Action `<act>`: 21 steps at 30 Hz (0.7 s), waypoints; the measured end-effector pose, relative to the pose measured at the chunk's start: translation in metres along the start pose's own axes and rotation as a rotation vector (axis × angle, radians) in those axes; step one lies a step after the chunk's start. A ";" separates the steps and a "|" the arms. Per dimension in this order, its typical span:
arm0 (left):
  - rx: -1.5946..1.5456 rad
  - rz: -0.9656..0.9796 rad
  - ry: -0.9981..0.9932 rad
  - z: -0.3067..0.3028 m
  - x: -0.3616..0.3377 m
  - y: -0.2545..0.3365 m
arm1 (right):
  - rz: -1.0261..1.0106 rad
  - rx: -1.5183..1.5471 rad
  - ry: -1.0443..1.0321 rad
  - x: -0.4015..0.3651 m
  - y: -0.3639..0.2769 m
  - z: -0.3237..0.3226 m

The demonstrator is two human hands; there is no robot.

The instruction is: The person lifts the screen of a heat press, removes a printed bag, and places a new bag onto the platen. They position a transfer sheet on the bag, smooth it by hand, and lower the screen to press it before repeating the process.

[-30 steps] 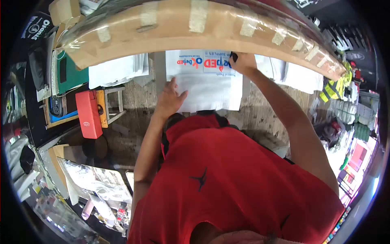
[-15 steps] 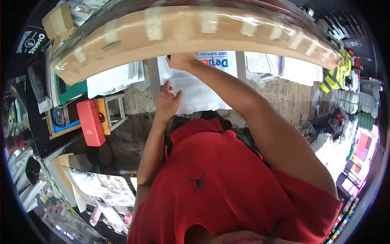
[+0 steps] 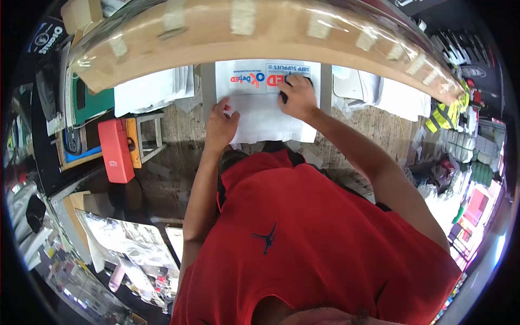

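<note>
A white sheet with blue and red print (image 3: pixel 254 116) lies flat in front of me, its lettering upside down from my side. My right hand (image 3: pixel 299 98) rests on its right part with curled fingers, closed round a small black object (image 3: pixel 283 97) that is mostly hidden. At the sheet's left edge is my left hand (image 3: pixel 222 125), thumb and fingers apart and nothing held. Just beyond both hands, a long brown taped frame (image 3: pixel 211 49) with glossy film spans the view, covering what lies behind.
White sheets in stacks flank the work on the left (image 3: pixel 154 92) and right (image 3: pixel 403 97). A red box (image 3: pixel 116 151) stands left, beside a wooden stool (image 3: pixel 149 138). Far right hangs a yellow reflective vest (image 3: pixel 447 116). Clear-wrapped goods (image 3: pixel 130 235) sit lower left.
My right hand has come from under the frame, back and to the right, onto the printed sheet. More print shows now. My left hand has stayed near the sheet's left edge.
</note>
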State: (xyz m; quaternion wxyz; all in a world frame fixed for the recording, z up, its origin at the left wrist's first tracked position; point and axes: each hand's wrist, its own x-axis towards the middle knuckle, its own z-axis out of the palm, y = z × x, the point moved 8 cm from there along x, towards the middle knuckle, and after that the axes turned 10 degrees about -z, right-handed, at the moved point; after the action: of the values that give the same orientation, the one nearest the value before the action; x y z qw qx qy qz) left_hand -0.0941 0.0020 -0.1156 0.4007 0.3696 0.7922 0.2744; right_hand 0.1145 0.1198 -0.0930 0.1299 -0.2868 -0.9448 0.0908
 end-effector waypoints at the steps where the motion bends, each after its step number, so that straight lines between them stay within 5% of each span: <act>1: -0.005 0.023 0.014 -0.002 0.002 0.003 | -0.046 0.028 0.086 0.015 -0.010 0.002; 10: -0.089 0.007 0.078 -0.003 0.020 -0.012 | -0.133 -0.033 0.100 0.141 -0.075 0.038; 17: -0.321 -0.139 -0.017 0.003 0.026 -0.019 | -0.083 0.084 -0.135 0.086 -0.077 0.009; 21: -0.322 -0.122 0.022 0.003 0.032 -0.021 | -0.079 0.047 -0.060 0.084 -0.078 0.019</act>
State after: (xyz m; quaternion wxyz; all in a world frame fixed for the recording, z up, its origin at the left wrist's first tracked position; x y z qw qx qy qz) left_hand -0.1120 0.0162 -0.1465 0.4618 0.2489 0.7632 0.3772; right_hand 0.0007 0.1015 -0.0753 0.1117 -0.2432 -0.9565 0.1161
